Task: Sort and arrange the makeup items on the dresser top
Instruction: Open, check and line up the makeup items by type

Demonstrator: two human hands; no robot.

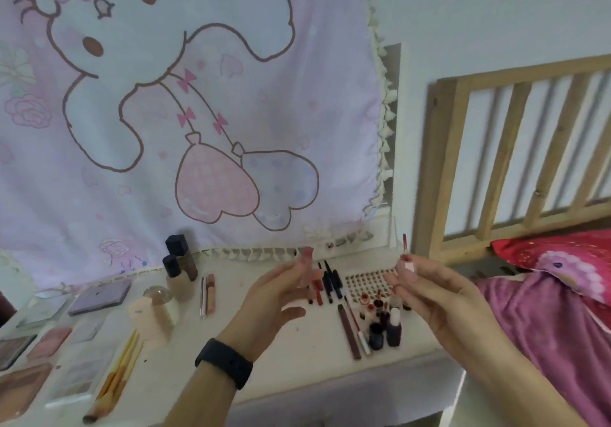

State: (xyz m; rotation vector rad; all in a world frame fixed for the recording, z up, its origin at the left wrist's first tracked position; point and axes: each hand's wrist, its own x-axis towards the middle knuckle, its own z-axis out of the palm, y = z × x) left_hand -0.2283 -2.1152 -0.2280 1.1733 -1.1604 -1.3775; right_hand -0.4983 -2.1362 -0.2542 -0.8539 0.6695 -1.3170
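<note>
Up on the wall you've got the big pink cloth (185,112) with the cartoon rabbit, hanging right down to the back edge of the white dresser top (297,344). Off to your right, the slatted wooden bed rail (515,149), and under it the pink blanket (545,321).

Both hands are up over the middle of the dresser, well apart from each other. Your left hand (271,297), black wristband (224,362) on the wrist, pinches the lip gloss tube (305,266) at the fingertips, tube upright, the lower fingers fanned out loose. Your right hand (429,291) pinches the applicator cap (408,266), its thin red wand pointing straight up, clear of the tube. So the gloss is open, in two pieces, one in each hand, both off the surface.

Down on the dresser, the far left holds flat palettes (101,296) laid side by side. Next, a pale pink cylinder (148,321) near two dark-capped foundation bottles (180,261) by the cloth's fringe. Long brushes (115,377) lie at the near left edge. Behind your left hand, a row of pencils (327,282); beside them a tray of nail tips (367,282). Below your right hand, a cluster of small nail polish bottles (385,324) stands upright.
</note>
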